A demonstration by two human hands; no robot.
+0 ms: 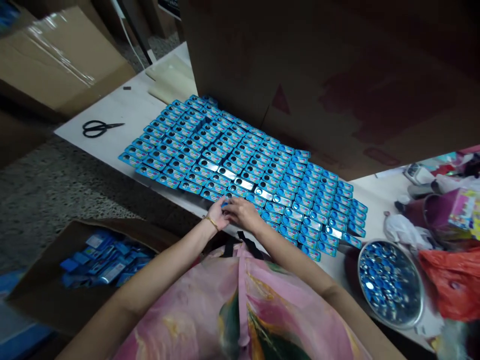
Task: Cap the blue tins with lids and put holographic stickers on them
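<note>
White bench point(137, 107) | blue cases point(191, 187) rowed face-up, likely keeping round spots reachable | left hand point(217, 214), right hand point(243, 213) meet at near edge, fingers bent; can't tell grip

before the left hand point(216, 215) and right hand point(243, 214), on the table point(129, 107), rows of cases point(240, 162); behind these, a large carton point(337, 75). farther left of the left hand, scissors point(98, 128); nearer left, packets point(108, 260) in an open box point(41, 295). right of the right hand, discs point(380, 275) in a basin point(420, 300).
</note>
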